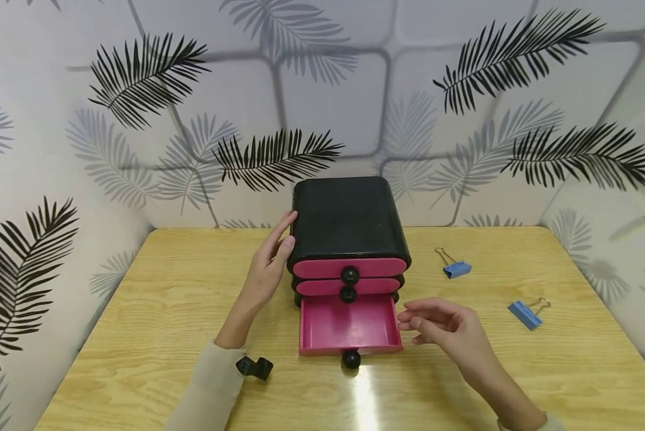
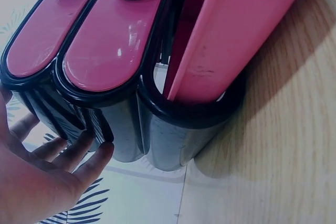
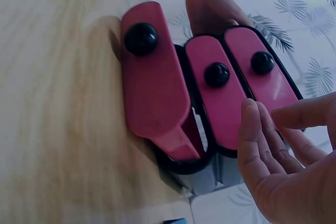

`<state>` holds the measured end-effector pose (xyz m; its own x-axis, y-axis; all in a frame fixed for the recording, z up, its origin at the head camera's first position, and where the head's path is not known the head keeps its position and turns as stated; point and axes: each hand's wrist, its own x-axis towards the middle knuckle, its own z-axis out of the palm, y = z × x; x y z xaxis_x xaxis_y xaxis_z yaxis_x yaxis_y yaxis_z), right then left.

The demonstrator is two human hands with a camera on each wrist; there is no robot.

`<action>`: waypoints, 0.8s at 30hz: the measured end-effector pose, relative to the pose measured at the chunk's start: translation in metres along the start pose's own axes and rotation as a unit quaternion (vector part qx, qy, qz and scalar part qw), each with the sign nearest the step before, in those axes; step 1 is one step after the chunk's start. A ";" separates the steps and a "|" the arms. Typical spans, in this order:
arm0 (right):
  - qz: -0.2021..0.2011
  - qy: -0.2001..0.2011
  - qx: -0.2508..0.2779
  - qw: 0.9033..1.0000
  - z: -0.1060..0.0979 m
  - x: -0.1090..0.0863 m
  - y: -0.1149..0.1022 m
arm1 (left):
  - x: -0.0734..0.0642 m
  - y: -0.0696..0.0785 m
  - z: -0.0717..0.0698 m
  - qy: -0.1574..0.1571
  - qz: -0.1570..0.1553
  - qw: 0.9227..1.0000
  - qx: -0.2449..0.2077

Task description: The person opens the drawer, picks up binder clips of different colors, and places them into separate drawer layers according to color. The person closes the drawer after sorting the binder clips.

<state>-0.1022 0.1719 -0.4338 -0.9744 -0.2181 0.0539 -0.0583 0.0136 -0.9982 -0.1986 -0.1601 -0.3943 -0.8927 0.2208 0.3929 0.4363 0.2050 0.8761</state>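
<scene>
A small black drawer unit [image 1: 349, 218] with three pink-fronted drawers and round black knobs stands on the table. Its bottom drawer [image 1: 349, 326] is pulled out, and nothing lies inside it. The upper two drawers are closed. My left hand [image 1: 265, 266] rests against the unit's left side with its fingers extended. Beside the pulled-out drawer's right edge, my right hand [image 1: 446, 329] hovers with loosely bent fingers and holds nothing. Two blue binder clips lie to the right: one binder clip [image 1: 457, 269] near the unit, another binder clip [image 1: 526, 314] farther right.
The wooden table [image 1: 155, 311] reaches back to a wall covering [image 1: 333, 102] printed with leaves. A small black device [image 1: 255, 367] sits at the left sleeve's cuff [image 1: 220, 365].
</scene>
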 end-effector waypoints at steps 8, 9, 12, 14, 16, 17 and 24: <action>-0.041 0.015 -0.019 0.999 -0.021 0.008 -0.006 | 0.001 0.005 -0.004 -0.019 -0.015 1.000 0.015; -0.047 0.016 -0.025 0.998 -0.023 0.009 -0.006 | 0.002 0.005 -0.005 -0.022 -0.017 0.999 0.017; -0.059 0.023 -0.045 0.997 -0.030 0.013 -0.006 | 0.003 0.006 -0.006 -0.031 -0.022 0.999 0.019; -0.065 0.030 -0.049 0.996 -0.036 0.016 -0.007 | 0.004 0.007 -0.006 -0.039 -0.026 0.999 0.016; -0.073 0.039 -0.053 0.995 -0.042 0.019 -0.008 | 0.006 0.008 -0.006 -0.044 -0.030 0.998 0.013; -0.077 0.044 -0.054 0.995 -0.045 0.021 -0.009 | 0.007 0.008 -0.006 -0.047 -0.032 0.998 0.013; -0.103 0.068 -0.075 0.990 -0.064 0.032 -0.016 | 0.012 0.009 -0.005 -0.054 -0.038 0.998 0.002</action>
<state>-0.1463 0.2274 -0.4148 -0.9582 -0.0974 0.2689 -0.2801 0.1294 -0.9512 -0.2064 -0.1605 -0.3804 -0.9058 0.3067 0.2922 0.3682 0.2291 0.9011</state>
